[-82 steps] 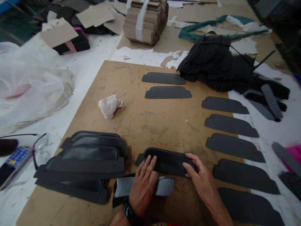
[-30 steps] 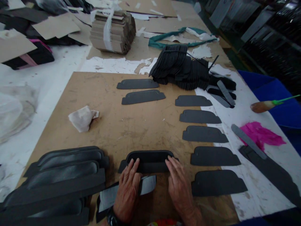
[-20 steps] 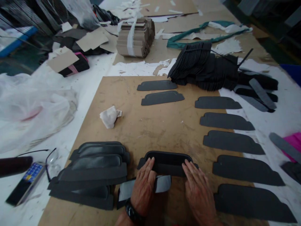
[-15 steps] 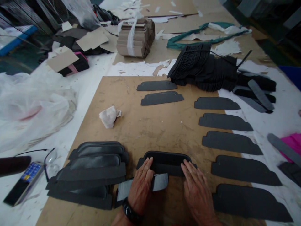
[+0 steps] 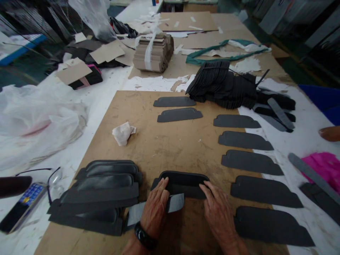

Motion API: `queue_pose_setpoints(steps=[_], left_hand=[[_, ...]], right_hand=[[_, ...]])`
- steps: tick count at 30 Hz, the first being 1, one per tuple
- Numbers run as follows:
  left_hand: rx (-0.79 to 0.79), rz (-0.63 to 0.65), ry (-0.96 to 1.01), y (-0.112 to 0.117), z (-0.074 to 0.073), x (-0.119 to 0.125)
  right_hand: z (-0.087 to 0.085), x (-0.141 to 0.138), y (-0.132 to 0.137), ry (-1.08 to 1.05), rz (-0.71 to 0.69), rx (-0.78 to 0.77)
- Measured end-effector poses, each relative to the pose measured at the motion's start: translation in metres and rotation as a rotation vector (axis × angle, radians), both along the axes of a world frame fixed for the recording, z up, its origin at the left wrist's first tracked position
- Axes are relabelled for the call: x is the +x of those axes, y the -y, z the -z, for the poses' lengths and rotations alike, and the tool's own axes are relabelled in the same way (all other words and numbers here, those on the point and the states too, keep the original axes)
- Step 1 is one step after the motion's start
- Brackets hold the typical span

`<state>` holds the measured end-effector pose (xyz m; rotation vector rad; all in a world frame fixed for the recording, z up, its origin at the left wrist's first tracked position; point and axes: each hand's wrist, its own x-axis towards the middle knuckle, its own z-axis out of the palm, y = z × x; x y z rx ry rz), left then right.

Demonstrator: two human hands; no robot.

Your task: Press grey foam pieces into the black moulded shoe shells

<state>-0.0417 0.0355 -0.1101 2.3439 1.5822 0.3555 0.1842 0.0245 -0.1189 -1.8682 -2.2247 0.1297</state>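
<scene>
Board edges: under your hands, the brown board (image 5: 172,148) has its left edge slanting down to the lower left; its far edge crosses the upper middle.
Room: board surface stretches from the white cloth (image 5: 122,134), left of centre, to the right-hand column.
Recessed piece: one black piece (image 5: 183,190), lower centre, lying on the board between your hands.
Flat pieces: seven — a column of five (image 5: 245,141) at right, overhanging the board's right edge, and a pair (image 5: 174,102) at upper centre.
Pile: several overlapping black pieces (image 5: 101,198), lower left; you can't count them surely.
Grey strip: one (image 5: 175,203), passing beneath your left wrist side.
Left hand: your left hand (image 5: 154,210) reaches forward, fingers straight and together, tips laid on the piece's left end.
Right hand: your right hand (image 5: 218,209) angles inward, fingers outstretched, slightly spread — tips touching the right end, not closed round it.
</scene>
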Motion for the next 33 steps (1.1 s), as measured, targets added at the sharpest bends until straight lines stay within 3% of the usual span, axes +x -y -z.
queue_pose_setpoints(steps=[6, 12, 16, 19, 23, 26, 33], left_hand=[[-0.013, -0.023, 0.003, 0.000, 0.001, 0.002], [-0.004, -0.048, -0.010, 0.003, 0.005, 0.004], [-0.003, -0.053, -0.003, 0.005, 0.009, 0.004], [-0.001, -0.050, 0.027, 0.003, 0.007, 0.002], [-0.141, -0.065, 0.082, -0.002, -0.007, 0.000], [-0.207, -0.086, 0.115, -0.004, -0.017, 0.005], [-0.308, -0.068, 0.045, -0.004, -0.007, 0.020]], right_hand=[[0.005, 0.008, -0.004, -0.037, -0.037, 0.024], [-0.011, 0.001, -0.013, 0.074, -0.010, 0.084], [-0.015, -0.025, -0.024, 0.051, -0.216, 0.080], [-0.009, -0.042, -0.031, 0.010, -0.342, 0.044], [-0.002, -0.046, -0.032, 0.007, -0.336, 0.008], [0.007, -0.042, -0.028, 0.009, -0.351, 0.075], [0.038, -0.025, -0.030, 0.043, -0.515, 0.264]])
